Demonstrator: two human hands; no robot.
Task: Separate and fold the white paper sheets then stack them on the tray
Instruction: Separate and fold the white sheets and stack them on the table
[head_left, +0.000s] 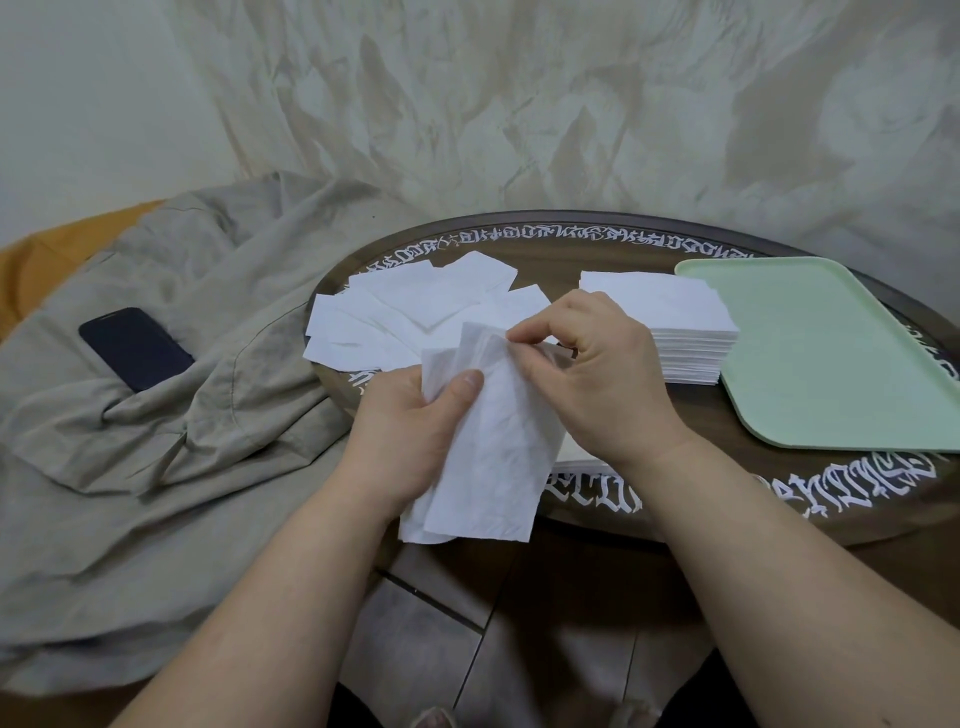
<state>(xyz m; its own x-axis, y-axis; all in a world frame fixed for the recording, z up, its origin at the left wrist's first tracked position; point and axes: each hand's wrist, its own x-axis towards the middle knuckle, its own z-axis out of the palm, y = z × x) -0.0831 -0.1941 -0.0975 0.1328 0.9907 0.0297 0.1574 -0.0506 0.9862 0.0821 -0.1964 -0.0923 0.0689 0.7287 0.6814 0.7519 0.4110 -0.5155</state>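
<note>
A thin white paper sheet (498, 447) hangs over the near edge of the round table. My left hand (410, 426) grips its left side, thumb on top. My right hand (587, 374) pinches the sheet's upper edge between thumb and forefinger, and the layers there are parting. Behind my hands a loose pile of white sheets (415, 306) lies spread on the table. A neat thick stack of white sheets (691, 332) stands to the right of my right hand. The pale green tray (831, 364) lies at the table's right, with nothing on it.
The dark round table (675, 499) has white lettering round its rim. A dark phone (135, 348) lies on crumpled grey-beige fabric (156, 467) to the left. A draped pale cloth hangs behind the table. Tiled floor shows below the near edge.
</note>
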